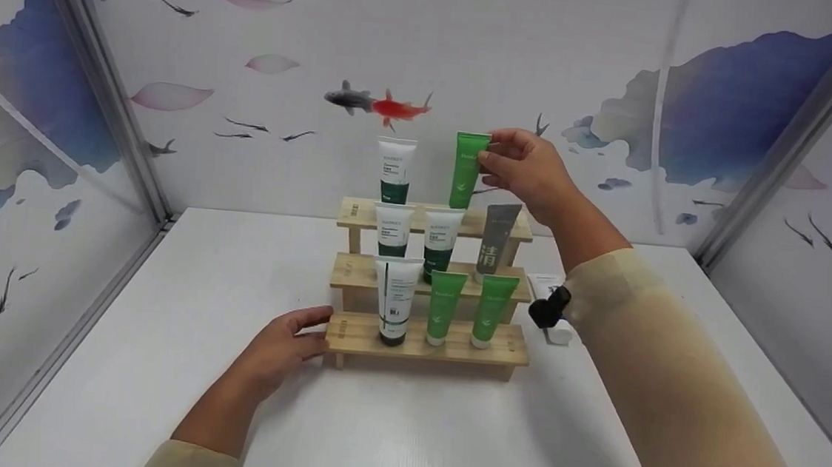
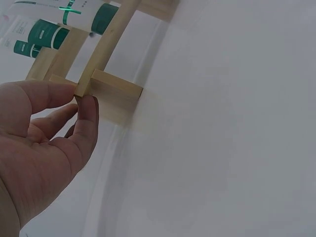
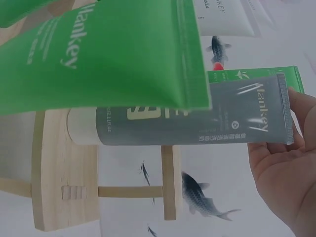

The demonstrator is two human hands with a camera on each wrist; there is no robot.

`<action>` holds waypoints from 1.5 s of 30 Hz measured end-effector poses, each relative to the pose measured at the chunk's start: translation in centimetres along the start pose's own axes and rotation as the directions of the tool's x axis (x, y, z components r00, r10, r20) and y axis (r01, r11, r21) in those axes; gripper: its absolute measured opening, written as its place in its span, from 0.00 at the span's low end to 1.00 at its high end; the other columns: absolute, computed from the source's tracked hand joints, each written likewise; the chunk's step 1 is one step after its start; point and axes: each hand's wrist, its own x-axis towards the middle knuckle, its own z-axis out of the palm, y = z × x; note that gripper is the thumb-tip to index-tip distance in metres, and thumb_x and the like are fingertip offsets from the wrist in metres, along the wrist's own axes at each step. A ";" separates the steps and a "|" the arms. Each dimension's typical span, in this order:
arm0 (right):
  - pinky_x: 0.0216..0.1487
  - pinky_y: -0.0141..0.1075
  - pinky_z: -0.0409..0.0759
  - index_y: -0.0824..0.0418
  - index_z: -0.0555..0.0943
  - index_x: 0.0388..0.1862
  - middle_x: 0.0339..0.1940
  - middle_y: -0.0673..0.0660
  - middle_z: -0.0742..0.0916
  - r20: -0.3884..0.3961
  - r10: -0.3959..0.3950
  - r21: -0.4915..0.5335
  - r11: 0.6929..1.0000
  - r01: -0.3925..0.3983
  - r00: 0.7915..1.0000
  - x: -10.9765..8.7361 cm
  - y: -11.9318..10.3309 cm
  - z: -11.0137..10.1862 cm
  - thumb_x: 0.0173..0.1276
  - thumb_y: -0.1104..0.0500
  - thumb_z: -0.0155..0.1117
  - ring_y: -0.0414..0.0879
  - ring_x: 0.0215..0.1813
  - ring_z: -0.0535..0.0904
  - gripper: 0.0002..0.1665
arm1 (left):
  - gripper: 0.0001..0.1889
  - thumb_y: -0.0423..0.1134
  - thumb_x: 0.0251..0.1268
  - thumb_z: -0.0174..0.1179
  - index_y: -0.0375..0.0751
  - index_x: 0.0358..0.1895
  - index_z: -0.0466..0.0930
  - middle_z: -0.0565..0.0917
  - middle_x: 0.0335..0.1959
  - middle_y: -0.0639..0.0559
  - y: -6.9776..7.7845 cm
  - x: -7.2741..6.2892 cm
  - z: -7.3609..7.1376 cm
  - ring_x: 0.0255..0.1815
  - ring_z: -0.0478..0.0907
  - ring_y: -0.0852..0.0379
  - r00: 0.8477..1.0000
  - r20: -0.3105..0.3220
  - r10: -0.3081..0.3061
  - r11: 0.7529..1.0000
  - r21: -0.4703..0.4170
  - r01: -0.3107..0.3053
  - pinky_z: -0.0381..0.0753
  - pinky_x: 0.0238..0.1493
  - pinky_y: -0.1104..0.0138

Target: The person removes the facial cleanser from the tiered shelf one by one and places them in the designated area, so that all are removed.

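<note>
A three-tier wooden rack (image 1: 348, 336) stands on the white table. My left hand (image 1: 281, 345) pinches the left end of its lowest shelf between thumb and fingers, as the left wrist view shows. At the top tier's right half, my right hand (image 1: 529, 168) grips the upper edge of an upright green tube (image 1: 467, 174); whether its base touches the shelf is hard to tell. A white-and-green tube (image 1: 396, 169) stands at top left. The middle tier bears two white-and-green tubes (image 1: 442, 235) and a grey tube (image 1: 497, 240); the lowest bears a white tube (image 1: 397, 299) and two green tubes (image 1: 446, 306).
On the table right of the rack lies another white tube (image 1: 560, 336), partly hidden by the right forearm and its wrist camera (image 1: 550, 308). Printed panels (image 1: 473, 67) wall the back and both sides, with metal posts (image 1: 112, 91) at the corners.
</note>
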 end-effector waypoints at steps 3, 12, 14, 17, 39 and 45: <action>0.71 0.45 0.84 0.53 0.79 0.68 0.66 0.56 0.87 -0.024 -0.009 0.034 0.999 0.010 1.000 -0.2 0.3 -0.8 0.81 0.57 0.65 0.51 0.63 0.88 0.19 | 0.30 0.30 0.72 0.62 0.45 0.77 0.75 0.73 0.80 0.45 0.0 0.0 0.0 0.74 0.79 0.47 1.000 0.001 -0.003 1.000 -0.014 0.003 0.81 0.70 0.55; 0.67 0.42 0.86 0.55 0.77 0.71 0.63 0.55 0.85 -0.089 -0.008 0.112 0.993 0.018 0.996 -1.0 1.2 -4.2 0.79 0.57 0.67 0.51 0.64 0.87 0.24 | 0.30 0.30 0.73 0.62 0.46 0.77 0.75 0.72 0.81 0.44 0.3 -0.1 0.0 0.75 0.79 0.46 1.000 0.001 -0.009 1.000 -0.010 0.009 0.80 0.72 0.52; 0.63 0.38 0.87 0.56 0.77 0.70 0.61 0.55 0.85 -0.098 -0.009 0.146 0.989 0.023 0.995 -1.3 1.5 -5.1 0.78 0.58 0.68 0.50 0.61 0.88 0.24 | 0.30 0.31 0.73 0.62 0.46 0.78 0.74 0.72 0.81 0.45 0.3 -0.1 0.0 0.75 0.78 0.46 1.000 0.003 -0.008 1.000 -0.007 0.008 0.80 0.73 0.52; 0.59 0.35 0.88 0.58 0.77 0.69 0.59 0.54 0.85 -0.109 -0.018 0.178 0.983 0.037 0.994 -1.8 1.9 -6.3 0.78 0.59 0.68 0.47 0.58 0.89 0.24 | 0.30 0.31 0.74 0.62 0.47 0.78 0.74 0.72 0.81 0.45 0.4 -0.2 -0.1 0.75 0.78 0.46 1.000 0.004 -0.006 1.000 -0.004 0.006 0.80 0.73 0.52; 0.57 0.31 0.88 0.51 0.75 0.73 0.63 0.51 0.82 -0.193 0.073 0.169 0.985 -0.040 0.979 -6.7 6.8 -13.7 0.76 0.50 0.70 0.44 0.61 0.87 0.30 | 0.30 0.30 0.72 0.63 0.45 0.77 0.75 0.72 0.81 0.44 0.1 0.0 0.1 0.72 0.81 0.48 1.000 -0.010 -0.004 1.000 0.001 0.004 0.82 0.68 0.57; 0.57 0.29 0.88 0.50 0.73 0.74 0.64 0.49 0.81 -0.210 0.108 0.094 0.992 -0.090 0.972 -7.7 9.7 -14.9 0.79 0.48 0.67 0.41 0.60 0.86 0.29 | 0.30 0.31 0.72 0.62 0.46 0.77 0.75 0.72 0.81 0.44 0.0 -0.1 0.1 0.73 0.80 0.48 1.000 -0.008 -0.002 1.000 0.004 0.002 0.81 0.70 0.56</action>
